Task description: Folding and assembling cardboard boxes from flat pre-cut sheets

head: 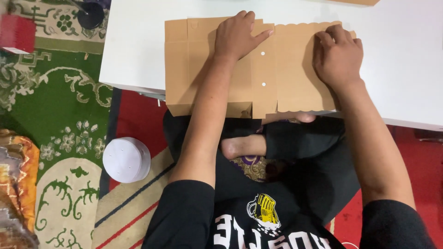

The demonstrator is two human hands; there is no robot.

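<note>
Both hands [240,34] [337,55] press cardboard [286,83] on, seemingly, white table [406,69].

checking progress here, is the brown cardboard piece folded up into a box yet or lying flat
Lying flat: the brown cardboard is spread on the white table, left hand and right hand pressing on it.

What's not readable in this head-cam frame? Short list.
- Cardboard sheet: parts lie hidden under the left hand and right hand.
- Right fingertips: curled down, so what they press is hidden.
- Red box: cut off by the left frame edge.
- Dark round object: cut off by the top edge; kind unclear.
- White table: runs out of frame top and right.
</note>
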